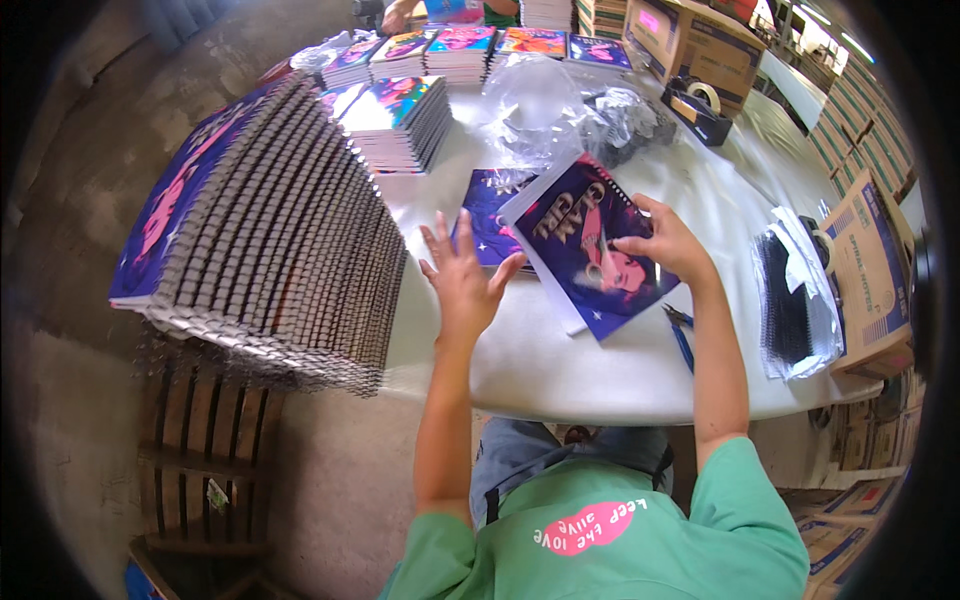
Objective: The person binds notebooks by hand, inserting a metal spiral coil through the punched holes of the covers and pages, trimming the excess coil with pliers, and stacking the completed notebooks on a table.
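My right hand (672, 242) grips the edge of a notebook (575, 245), thumb on its dark purple cover with a pink figure. The notebook is tilted above the table, with a row of punched holes along its upper right edge. My left hand (464, 285) is open, fingers spread and holding nothing. It is beside another purple notebook (482, 212), which lies on the table partly behind the held one. Near my right wrist lie blue-handled pliers (683, 340).
A tall stack of spiral notebooks (270, 230) rises at left. More notebook stacks (400, 125), clear plastic (530, 110) and a tape dispenser (697, 108) stand farther back. Black spiral coils (785, 300) in plastic lie beside a carton (868, 275) at right. Another person's hand (398, 15) shows at the far edge.
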Available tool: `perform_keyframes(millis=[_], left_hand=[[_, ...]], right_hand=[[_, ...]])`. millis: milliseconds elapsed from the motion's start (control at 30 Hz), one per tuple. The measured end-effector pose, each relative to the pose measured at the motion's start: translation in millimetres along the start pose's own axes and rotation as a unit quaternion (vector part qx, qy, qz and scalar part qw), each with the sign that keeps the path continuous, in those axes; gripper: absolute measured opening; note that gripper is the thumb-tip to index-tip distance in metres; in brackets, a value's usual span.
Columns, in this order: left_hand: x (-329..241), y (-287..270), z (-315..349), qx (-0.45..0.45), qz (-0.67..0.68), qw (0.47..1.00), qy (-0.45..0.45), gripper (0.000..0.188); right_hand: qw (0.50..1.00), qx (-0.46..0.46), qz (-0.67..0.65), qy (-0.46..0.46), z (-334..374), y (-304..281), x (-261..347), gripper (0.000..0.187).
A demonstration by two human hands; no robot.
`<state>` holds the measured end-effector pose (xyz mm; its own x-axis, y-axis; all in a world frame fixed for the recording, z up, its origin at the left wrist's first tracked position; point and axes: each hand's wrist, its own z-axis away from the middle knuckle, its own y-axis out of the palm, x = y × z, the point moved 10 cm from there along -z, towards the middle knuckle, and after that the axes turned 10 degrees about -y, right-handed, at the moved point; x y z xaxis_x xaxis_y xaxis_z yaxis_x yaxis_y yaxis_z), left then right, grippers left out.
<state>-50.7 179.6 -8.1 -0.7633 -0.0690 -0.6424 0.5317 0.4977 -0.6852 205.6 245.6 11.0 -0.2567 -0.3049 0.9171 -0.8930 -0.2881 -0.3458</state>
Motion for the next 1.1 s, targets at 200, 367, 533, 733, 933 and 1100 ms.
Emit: perform_keyframes(millis=[200,367,533,733,933,1100], left_hand=[[-36,-21,41,0.227,0.303,0.924,0.043,0.052],[27,-12,95,0.144,0.459,0.874,-0.064,0.038],[-18,12,99,0.183,0.447,0.874,-0.046,0.06],[10,27,99,0.148,0.443,0.868,-0.17,0.077],[-40,-37,108,-0.157,0.249,0.954,0.051,0.093],[-165,-29,129,-0.178,-0.049,0.951,0.247,0.038]], right_hand=[[0.921,0.082,0.349,-0.155,67,28,117,0.03],[0.923,0.125,0.339,-0.132,92,36,98,0.036],[0.982,0.041,-0.184,0.016,115,44,-25,0.03],[0.989,0.033,-0.145,-0.01,105,50,-39,0.026],[0.994,0.021,-0.105,0.006,108,46,-44,0.024],[0.988,0.103,-0.11,0.011,109,51,-42,0.027]])
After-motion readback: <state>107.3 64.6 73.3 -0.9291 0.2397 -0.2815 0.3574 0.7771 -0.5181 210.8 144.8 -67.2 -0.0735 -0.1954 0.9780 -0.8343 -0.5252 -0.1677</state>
